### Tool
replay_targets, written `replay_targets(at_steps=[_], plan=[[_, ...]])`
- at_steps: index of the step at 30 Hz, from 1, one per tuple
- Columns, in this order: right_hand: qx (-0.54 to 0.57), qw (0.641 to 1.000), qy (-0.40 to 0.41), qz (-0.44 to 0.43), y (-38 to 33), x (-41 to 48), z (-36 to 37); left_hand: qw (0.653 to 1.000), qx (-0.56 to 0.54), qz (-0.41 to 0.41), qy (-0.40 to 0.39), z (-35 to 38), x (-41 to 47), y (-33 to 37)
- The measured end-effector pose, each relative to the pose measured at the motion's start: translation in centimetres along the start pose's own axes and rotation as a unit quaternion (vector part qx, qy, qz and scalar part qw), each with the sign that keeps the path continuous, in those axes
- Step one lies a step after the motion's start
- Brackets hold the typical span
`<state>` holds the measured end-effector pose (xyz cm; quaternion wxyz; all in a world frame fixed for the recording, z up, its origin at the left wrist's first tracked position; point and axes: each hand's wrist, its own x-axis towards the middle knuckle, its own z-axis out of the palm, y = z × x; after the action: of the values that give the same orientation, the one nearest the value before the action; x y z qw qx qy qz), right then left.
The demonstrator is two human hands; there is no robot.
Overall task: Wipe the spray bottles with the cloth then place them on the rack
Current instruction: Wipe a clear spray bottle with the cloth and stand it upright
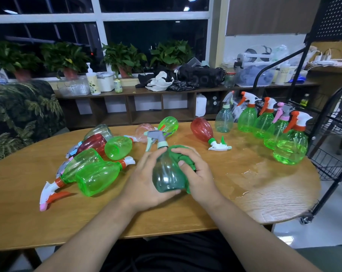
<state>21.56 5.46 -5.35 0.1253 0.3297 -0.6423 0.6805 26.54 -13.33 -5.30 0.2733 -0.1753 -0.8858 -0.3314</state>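
The wooden table (205, 203) stands beside a black wire rack (335, 134), partly out of frame at right. A heap of lying bottles (91, 169) fills the table's left and five upright bottles (289, 150) line its right edge. At the middle, the left hand (144, 181) curls its fingers round a teal spray bottle (167, 173). The right hand (197, 173) grips a green cloth (183, 156) against the bottle's side. A sheen nearby is possibly water.

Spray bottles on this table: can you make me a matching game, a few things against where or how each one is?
1 teal bottle
2 red bottle, green collar
3 green cloth
4 nearest green bottle in the right-hand row

A standing upright
B gripped by the left hand
C lying on its side
D bunched under the right hand

Pairs: 1-B, 2-C, 3-D, 4-A
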Motion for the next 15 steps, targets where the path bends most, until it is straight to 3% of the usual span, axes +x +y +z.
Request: replay_targets(at_steps=[6, 15], plan=[[0.240, 0.957, 0.018, 0.164, -1.2, 0.7, -0.5, 0.998, -0.066, 0.005, -0.017, -0.3, -0.2, 1.0], [0.235, 0.955, 0.036, 0.179, -0.7, 0.8, -0.6, 0.994, -0.097, -0.009, -0.055, 0.2, -0.1, 0.6]])
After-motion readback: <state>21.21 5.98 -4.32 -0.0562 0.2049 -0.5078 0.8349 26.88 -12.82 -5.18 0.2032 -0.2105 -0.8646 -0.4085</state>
